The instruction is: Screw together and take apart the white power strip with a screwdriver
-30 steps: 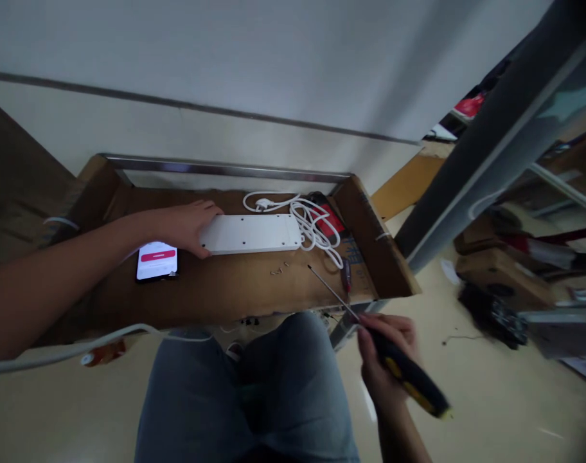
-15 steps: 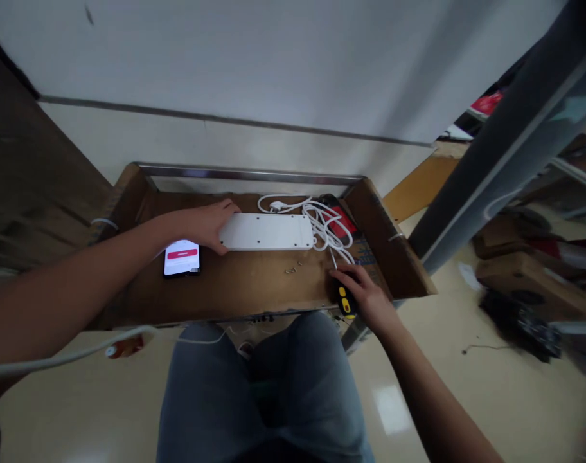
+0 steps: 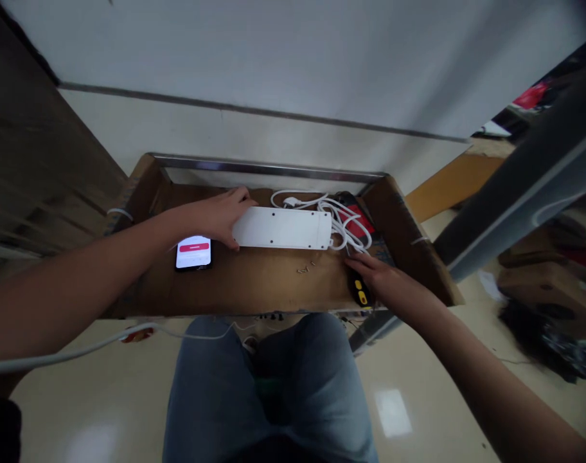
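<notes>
A white power strip (image 3: 286, 227) lies face down in a cardboard tray, screw holes showing on its back. My left hand (image 3: 225, 217) grips its left end, with the thumb on the near edge and fingers on the far edge. At the right, my right hand (image 3: 380, 275) is closed over a black and yellow screwdriver (image 3: 361, 292), whose handle shows beside the palm; the fingers partly hide its shaft. Several small screws (image 3: 304, 269) lie in front of the strip. Its white cable (image 3: 344, 225) is coiled at the right end, with the plug (image 3: 291, 202) behind the strip.
A lit phone (image 3: 193, 254) lies left of the strip, partly under my left forearm. A red and black object (image 3: 358, 222) sits behind the cable. The cardboard tray (image 3: 408, 241) has raised side walls. A white panel (image 3: 274, 122) stands behind; a grey post (image 3: 509, 186) rises at right.
The camera view has shifted, so the tray appears farther right. My left hand keeps its hold on the strip; my right hand stays at the screwdriver, its wrist turned flatter.
</notes>
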`<state>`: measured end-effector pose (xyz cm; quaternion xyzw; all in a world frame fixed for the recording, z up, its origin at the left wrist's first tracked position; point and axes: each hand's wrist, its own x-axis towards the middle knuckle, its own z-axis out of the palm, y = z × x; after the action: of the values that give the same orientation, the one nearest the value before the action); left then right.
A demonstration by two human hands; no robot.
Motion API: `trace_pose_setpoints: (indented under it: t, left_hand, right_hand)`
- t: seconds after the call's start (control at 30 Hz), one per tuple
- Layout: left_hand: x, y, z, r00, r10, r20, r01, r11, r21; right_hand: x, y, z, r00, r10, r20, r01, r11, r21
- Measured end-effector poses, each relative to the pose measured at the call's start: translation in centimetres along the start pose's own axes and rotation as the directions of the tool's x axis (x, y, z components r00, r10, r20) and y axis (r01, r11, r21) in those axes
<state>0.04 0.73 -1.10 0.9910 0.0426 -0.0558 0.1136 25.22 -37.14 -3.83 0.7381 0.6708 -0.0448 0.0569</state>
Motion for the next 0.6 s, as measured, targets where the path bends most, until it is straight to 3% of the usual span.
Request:
trace_pose_setpoints:
  t: [0.13, 0.27, 0.43, 0.6]
  left_hand:
    - [-0.1, 0.3, 0.1, 1.000, -0.001, -0.008, 0.002, 0.999, 0.033]
    - [-0.1, 0.8, 0.1, 0.999, 0.032, -0.024, -0.030, 0.995, 0.097]
    - [-0.1, 1.0, 0.0, 0.999, 0.049, -0.017, -0.046, 0.989, 0.143]
    - [-0.1, 1.9, -0.3, 0.999, 0.025, -0.024, -0.019, 0.978, 0.208]
  right_hand:
    - [1.1, -0.5, -3.9, 0.998, -0.049, -0.038, 0.049, 0.999, -0.018]
    - [5.8, 0.0, -6.7, 0.987, -0.035, -0.155, 0.037, 0.999, 0.008]
    - [13.1, 1.5, -5.4, 0.992, -0.076, -0.100, 0.082, 0.995, 0.049]
    - [15.6, 1.8, -4.6, 0.991, -0.130, -0.028, 0.131, 0.989, 0.066]
